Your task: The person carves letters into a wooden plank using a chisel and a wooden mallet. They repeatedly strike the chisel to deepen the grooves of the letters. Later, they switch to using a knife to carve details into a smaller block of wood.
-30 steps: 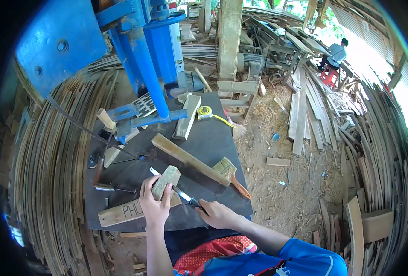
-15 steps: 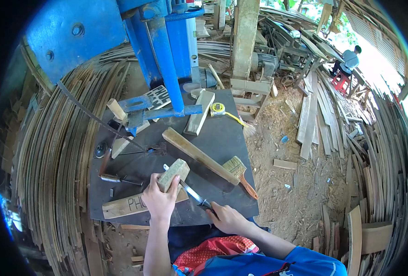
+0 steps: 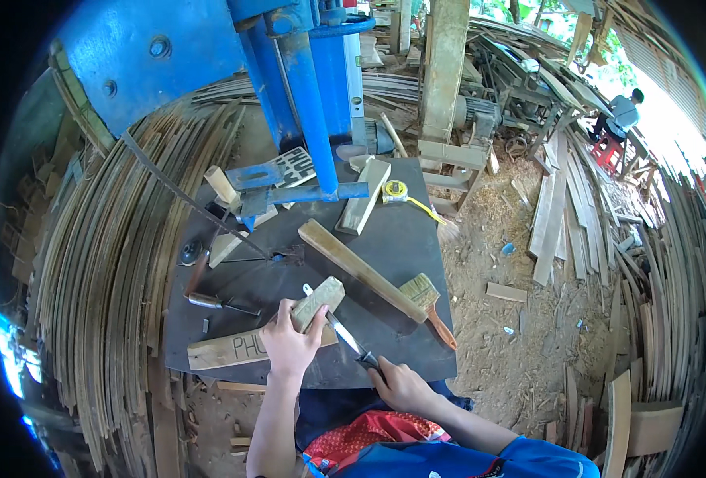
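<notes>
**Block pinned, blade laid against it**

Starting at the fingers: the left hand (image 3: 289,342) is clamped over the near end of a small wooden block (image 3: 319,303), fingers curled over the top and thumb on the right side, pressing it down onto a longer plank (image 3: 241,347) lying across the near edge of the dark metal worktable (image 3: 401,239). The right hand (image 3: 401,384) is closed around the dark handle of a chisel (image 3: 345,334) (could be a knife, the blade's too thin to tell), with the steel running up and left along the block's right edge.

What changed over the last second: not much on the bench. The block and blade sit in about the same spot and both grips look the same, so it's mostly the head tipping and the view sliding. I'd read that as the work on the block still going on, not a new step.

Pose: both forearms come up from the near edge, left one nearly straight, right one angled in from the right with the wrist low.

Further out: a long wooden batten (image 3: 361,271) lies diagonally, a paintbrush (image 3: 429,307) to the right, a yellow tape measure (image 3: 395,192) at the far side, and a blue machine frame (image 3: 305,95) behind.
</notes>
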Demonstrator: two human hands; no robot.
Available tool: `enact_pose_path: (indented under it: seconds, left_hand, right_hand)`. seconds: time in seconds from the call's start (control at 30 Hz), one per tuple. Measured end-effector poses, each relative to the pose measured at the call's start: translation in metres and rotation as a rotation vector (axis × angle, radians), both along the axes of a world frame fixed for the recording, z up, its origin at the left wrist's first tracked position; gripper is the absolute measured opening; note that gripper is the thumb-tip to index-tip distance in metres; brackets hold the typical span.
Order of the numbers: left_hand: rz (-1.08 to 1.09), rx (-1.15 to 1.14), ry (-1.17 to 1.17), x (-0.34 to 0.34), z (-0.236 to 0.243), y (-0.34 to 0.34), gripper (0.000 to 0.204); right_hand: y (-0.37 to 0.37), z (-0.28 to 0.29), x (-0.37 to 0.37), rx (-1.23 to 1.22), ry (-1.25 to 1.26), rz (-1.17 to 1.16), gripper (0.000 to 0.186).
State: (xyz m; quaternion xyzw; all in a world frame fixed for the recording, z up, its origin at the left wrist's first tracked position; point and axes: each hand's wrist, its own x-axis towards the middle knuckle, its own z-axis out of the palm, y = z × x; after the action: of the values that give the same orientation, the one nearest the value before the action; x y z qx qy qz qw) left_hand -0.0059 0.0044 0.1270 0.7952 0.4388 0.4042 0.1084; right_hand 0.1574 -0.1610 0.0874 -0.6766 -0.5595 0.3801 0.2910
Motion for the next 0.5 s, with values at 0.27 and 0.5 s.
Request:
enact_pose_path:
  seconds: [0.27, 0.5]
  left_hand:
    - [0.028, -0.092, -0.102, 0.000, -0.001, 0.007, 0.037]
    - [0.018, -0.035, 0.011, -0.005, -0.004, -0.003, 0.036]
  right_hand:
    - [0.055, -0.016, -0.019, 0.178, 0.001, -0.033, 0.027]
    - [-0.004, -0.004, 0.003, 0.021, 0.033, 0.028, 0.028]
